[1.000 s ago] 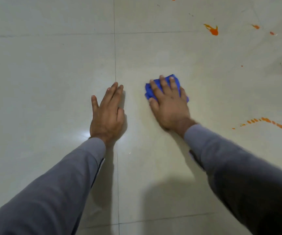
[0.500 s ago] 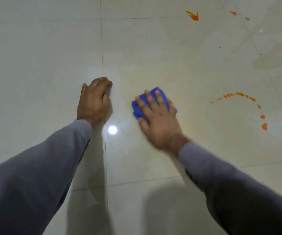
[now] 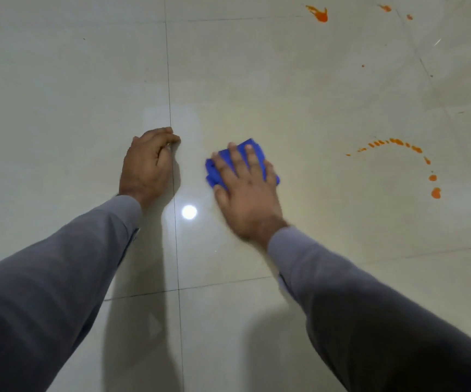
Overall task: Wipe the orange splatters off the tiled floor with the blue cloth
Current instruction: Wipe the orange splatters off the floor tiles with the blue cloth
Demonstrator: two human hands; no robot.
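While the right hand (image 3: 247, 190) presses the cloth (image 3: 241, 161) flat under straight, spread fingers, the head view (the only one) shows the cloth lying just right of the grout line (image 3: 172, 165), on a bare patch of floor (image 3: 313, 103) with no orange beneath it. Since a second ago the left hand (image 3: 148, 162) has changed from flat and spread to loosely curled, holding nothing and resting on the tile against the grout line, while the cloth has slid a little nearer the person. An arc of splatters (image 3: 392, 142) lies well right of the grout line, and a larger blot (image 3: 319, 15) far beyond it. Neither has been touched, so most of the wiping probably remains and the cloth must travel right.
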